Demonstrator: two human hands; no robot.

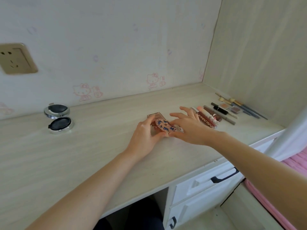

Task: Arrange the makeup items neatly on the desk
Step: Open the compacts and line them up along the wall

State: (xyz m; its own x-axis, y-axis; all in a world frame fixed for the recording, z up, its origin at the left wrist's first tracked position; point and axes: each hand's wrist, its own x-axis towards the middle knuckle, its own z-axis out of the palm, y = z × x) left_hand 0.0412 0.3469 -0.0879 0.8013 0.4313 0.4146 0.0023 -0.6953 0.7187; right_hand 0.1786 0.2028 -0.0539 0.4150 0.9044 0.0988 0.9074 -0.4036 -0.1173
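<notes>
Left hand (pixel 144 133) grips the round compact (pixel 163 125), right hand (pixel 189 126) spread beside

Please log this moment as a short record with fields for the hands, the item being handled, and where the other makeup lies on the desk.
left hand: grips the round pink compact from the left
right hand: fingers spread, thumb at the compact's right edge
under compact: a rectangular brown case, partly hidden
right side: row of lip tubes and brushes, side by side
left side: open silver compact, dark inside
surface: pale wood desk
</notes>
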